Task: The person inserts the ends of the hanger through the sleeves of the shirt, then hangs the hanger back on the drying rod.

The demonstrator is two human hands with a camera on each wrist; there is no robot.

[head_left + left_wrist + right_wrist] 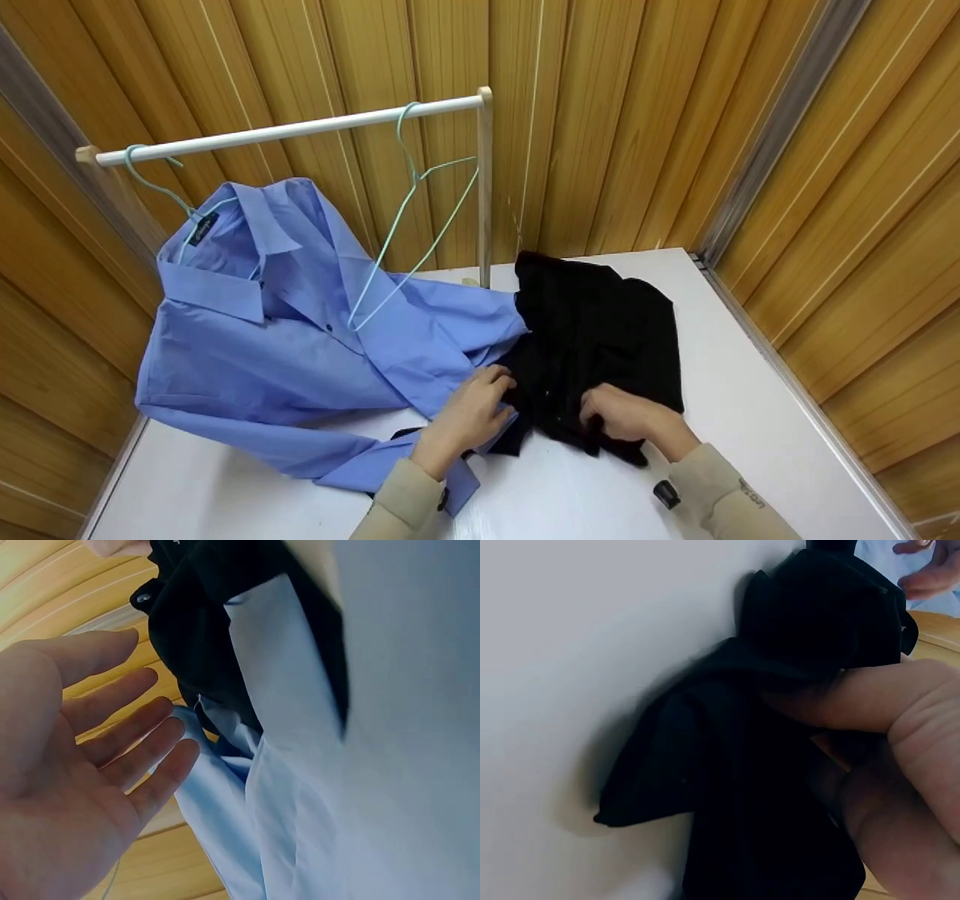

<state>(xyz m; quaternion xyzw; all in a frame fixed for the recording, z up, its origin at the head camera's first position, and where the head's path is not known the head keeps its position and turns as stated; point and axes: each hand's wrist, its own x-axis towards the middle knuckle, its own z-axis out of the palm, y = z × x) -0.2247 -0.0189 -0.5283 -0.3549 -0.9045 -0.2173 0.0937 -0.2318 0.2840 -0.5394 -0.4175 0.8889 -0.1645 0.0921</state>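
A black shirt (600, 322) lies bunched on the white table, small buttons showing along its edge. My right hand (622, 412) pinches its near edge; the right wrist view shows the thumb and fingers (855, 701) closing on the dark cloth. To the left, my left hand (469, 412) hovers where the black shirt meets a blue shirt's sleeve. Its fingers (135, 731) are spread and loosely bent in the left wrist view, with nothing held. The blue shirt (300, 337) hangs on a light green hanger (161, 180), its lower part spread over the table.
A white rail (292, 132) on wooden posts (485, 187) stands along the back. From it hangs a second green wire hanger (382, 255), bare, in front of the blue shirt. Wood-patterned walls (600, 127) enclose the white table (742, 420).
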